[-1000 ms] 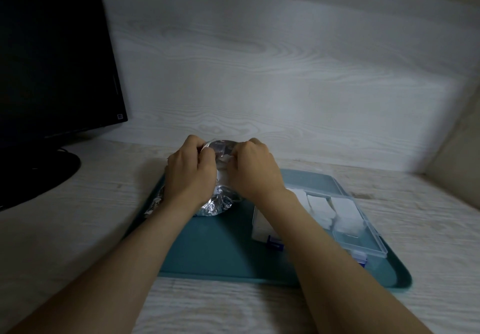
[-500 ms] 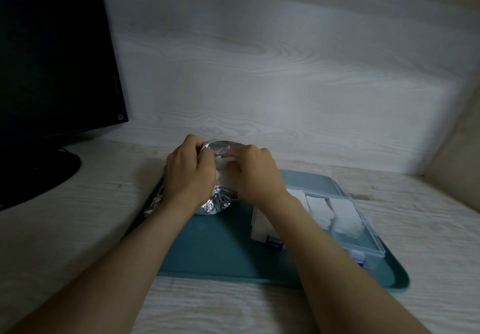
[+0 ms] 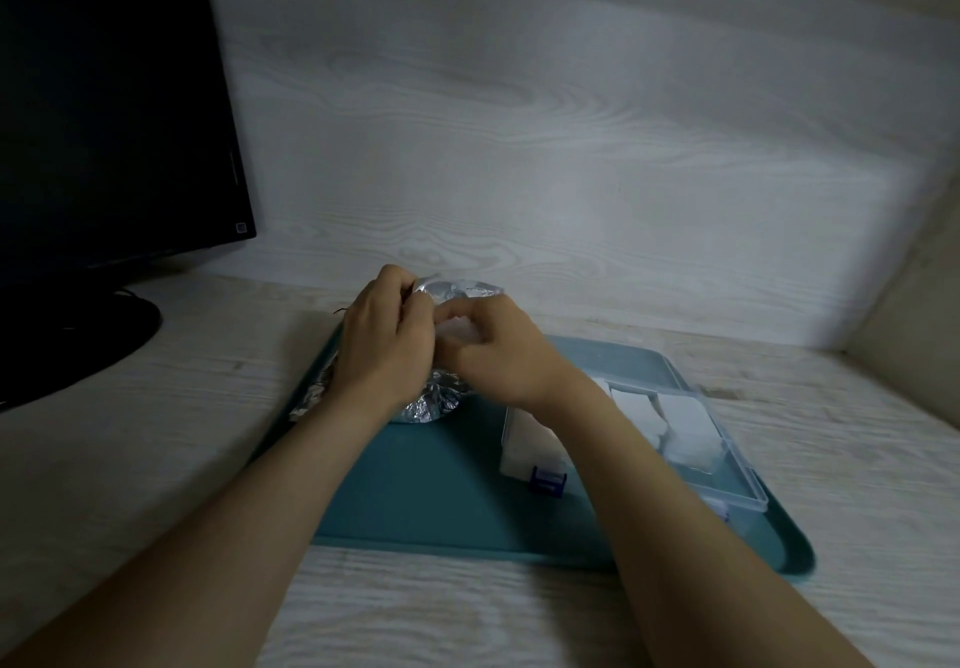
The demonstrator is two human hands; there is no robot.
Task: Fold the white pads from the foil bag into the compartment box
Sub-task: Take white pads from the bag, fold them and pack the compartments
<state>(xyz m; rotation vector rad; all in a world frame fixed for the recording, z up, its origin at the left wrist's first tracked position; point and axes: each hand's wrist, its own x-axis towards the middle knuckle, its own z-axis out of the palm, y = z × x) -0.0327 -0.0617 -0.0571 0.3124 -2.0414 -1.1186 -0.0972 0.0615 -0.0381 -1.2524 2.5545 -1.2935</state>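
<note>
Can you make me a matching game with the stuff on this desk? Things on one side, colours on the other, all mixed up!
Things:
1. monitor
2. tray
3. foil bag
4. compartment box

Colours:
a. shiny silver
b. clear, with white pads inside
c. black
d. teal

Pairs: 1-c, 2-d, 3-a, 4-b.

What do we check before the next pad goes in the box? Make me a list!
1. The left hand grips the foil bag: ok.
2. The right hand pinches a white pad: ok.
3. Pad fully out of the bag: cannot tell, blurred.
4. The compartment box is open: ok.
5. An empty compartment is left: cannot tell.
6. Box sits on the teal tray: ok.
</note>
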